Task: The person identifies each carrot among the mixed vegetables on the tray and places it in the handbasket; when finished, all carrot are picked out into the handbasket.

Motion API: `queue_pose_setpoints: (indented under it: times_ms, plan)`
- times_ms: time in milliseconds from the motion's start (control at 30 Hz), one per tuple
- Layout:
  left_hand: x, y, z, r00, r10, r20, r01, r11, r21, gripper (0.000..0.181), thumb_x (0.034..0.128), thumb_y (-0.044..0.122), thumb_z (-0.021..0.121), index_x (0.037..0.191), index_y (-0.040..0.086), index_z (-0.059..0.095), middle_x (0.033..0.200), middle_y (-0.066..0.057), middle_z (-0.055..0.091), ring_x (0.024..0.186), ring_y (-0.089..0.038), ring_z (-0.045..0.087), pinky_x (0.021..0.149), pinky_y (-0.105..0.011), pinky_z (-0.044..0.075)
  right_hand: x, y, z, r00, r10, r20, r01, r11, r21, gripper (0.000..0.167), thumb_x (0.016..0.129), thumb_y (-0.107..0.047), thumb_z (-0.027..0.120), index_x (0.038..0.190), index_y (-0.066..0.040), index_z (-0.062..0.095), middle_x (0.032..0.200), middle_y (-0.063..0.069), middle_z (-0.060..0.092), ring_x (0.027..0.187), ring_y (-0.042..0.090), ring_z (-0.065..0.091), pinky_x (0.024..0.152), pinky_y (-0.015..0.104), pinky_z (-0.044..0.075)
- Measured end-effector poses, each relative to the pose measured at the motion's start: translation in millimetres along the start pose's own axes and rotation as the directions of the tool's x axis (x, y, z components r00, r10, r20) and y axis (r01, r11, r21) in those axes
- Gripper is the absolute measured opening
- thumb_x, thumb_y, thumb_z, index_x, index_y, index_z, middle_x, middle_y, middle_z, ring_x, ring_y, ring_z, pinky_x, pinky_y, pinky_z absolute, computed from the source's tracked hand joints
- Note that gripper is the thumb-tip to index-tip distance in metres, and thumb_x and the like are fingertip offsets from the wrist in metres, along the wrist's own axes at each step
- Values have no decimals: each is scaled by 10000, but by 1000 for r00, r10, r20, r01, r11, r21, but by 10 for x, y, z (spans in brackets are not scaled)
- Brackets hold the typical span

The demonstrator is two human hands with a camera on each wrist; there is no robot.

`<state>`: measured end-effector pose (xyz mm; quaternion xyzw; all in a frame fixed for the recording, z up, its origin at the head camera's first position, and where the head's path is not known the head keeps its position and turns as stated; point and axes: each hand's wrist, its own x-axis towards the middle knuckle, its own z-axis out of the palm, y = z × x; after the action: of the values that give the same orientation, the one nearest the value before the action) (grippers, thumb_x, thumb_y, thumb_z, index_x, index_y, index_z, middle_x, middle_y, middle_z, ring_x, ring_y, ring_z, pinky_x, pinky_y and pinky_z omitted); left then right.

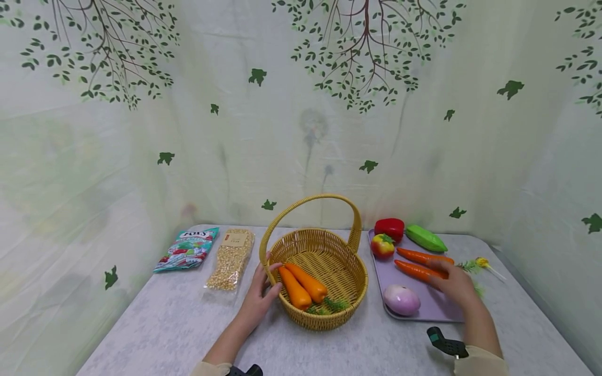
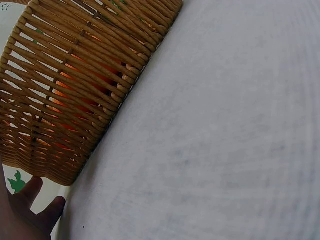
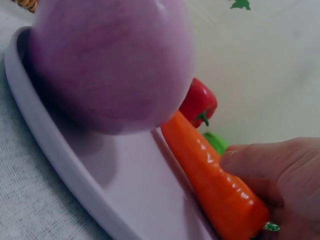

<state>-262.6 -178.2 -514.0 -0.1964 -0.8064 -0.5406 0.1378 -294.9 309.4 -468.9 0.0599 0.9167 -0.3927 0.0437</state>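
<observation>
A round wicker basket [image 1: 324,321] with a tall hooped handle stands mid-table, holding two orange carrots [image 1: 301,287] with green tops. My left hand [image 1: 259,296] grips its left rim near the handle's foot; in the left wrist view two fingers [image 2: 32,192] show beside the woven wall. On a lilac tray [image 1: 428,308], my right hand [image 1: 453,284] pinches the thick end of a glossy orange carrot [image 3: 215,190], thumb on top, other fingers partly hidden. Just behind it lies a second carrot [image 1: 423,256]. A purple onion [image 1: 401,300] sits at the tray's near left corner.
Farther back on the tray are a red bell pepper [image 1: 389,228], a red-yellow fruit-like piece [image 1: 382,246] and a green vegetable [image 1: 425,238]. A yellow flower-like pick [image 1: 484,263] pokes past its right edge. Left lie a teal snack bag [image 1: 188,250] and a bag of kernels [image 1: 230,261].
</observation>
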Motion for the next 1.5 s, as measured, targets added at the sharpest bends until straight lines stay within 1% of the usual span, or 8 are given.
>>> queue_pose_setpoints:
  times_ms: [167, 267, 433, 600, 800, 967, 1233, 1500]
  plan:
    - [3, -6, 0, 1000, 17, 0, -17, 1000, -2, 446, 1007, 161, 559, 1443, 114, 479, 1695, -88, 92, 1518, -423, 210, 1094, -571, 399, -1, 56, -9, 999, -39, 18, 40, 996, -74, 468, 977, -269, 598, 1402, -82, 536, 1474, 276, 445, 1286, 473, 424, 1044, 664, 381]
    - [5, -6, 0, 1000, 25, 1, -25, 1000, 0, 445, 1007, 155, 557, 1438, 78, 476, 1692, -104, 92, 1515, -437, 206, 1087, -584, 401, -18, 65, -4, 997, -75, 13, 76, 990, -117, 415, 977, -269, 606, 1346, -80, 586, 1445, 284, 469, 1272, 485, 431, 1034, 688, 355]
    - [9, 5, 1, 1000, 27, -2, -27, 1000, -8, 444, 1007, 155, 554, 1439, 95, 474, 1687, -119, 105, 1506, -442, 227, 1078, -615, 394, -19, 52, 32, 996, -81, 24, 83, 991, -109, 431, 946, -348, 663, 1299, -106, 620, 1411, 275, 470, 1268, 479, 402, 1030, 676, 380]
    - [10, 12, 1, 1000, 8, -7, -8, 999, -31, 451, 1004, 168, 551, 1448, 142, 473, 1690, -97, 108, 1506, -428, 237, 1081, -653, 364, -25, 34, 43, 996, -84, 34, 88, 987, -135, 419, 929, -238, 674, 1323, -113, 599, 1435, 286, 450, 1291, 508, 382, 1043, 706, 354]
    - [13, 3, 3, 1000, -8, -8, 8, 1000, -1, 460, 1004, 174, 559, 1449, 97, 469, 1689, -120, 101, 1515, -407, 219, 1108, -531, 405, -31, 33, 40, 996, -72, 57, 80, 985, -150, 446, 927, -168, 637, 1365, -113, 572, 1452, 291, 450, 1284, 515, 408, 1034, 715, 359]
    - [6, 6, 3, 1000, -22, -7, 23, 1000, 7, 454, 1003, 184, 565, 1445, 127, 479, 1691, -103, 102, 1520, -374, 211, 1115, -448, 417, -54, 34, 13, 995, -85, 56, 93, 985, -146, 442, 923, -163, 637, 1358, -109, 583, 1446, 285, 467, 1240, 480, 455, 1026, 715, 356]
    - [9, -14, 3, 1000, 6, -5, -6, 1000, -2, 444, 1003, 158, 559, 1436, 96, 482, 1689, -125, 98, 1517, -403, 220, 1107, -497, 411, -59, 7, 12, 993, -109, 49, 116, 980, -164, 431, 914, -188, 657, 1334, -105, 606, 1418, 268, 502, 1180, 431, 506, 995, 676, 406]
    - [15, -18, 3, 1000, 31, -2, -31, 999, -11, 439, 1003, 147, 554, 1433, 102, 479, 1689, -127, 95, 1510, -429, 228, 1091, -599, 386, -68, -47, 33, 989, -140, 38, 144, 979, -143, 442, 921, -314, 691, 1316, -129, 620, 1427, 248, 486, 1285, 474, 410, 1011, 691, 392]
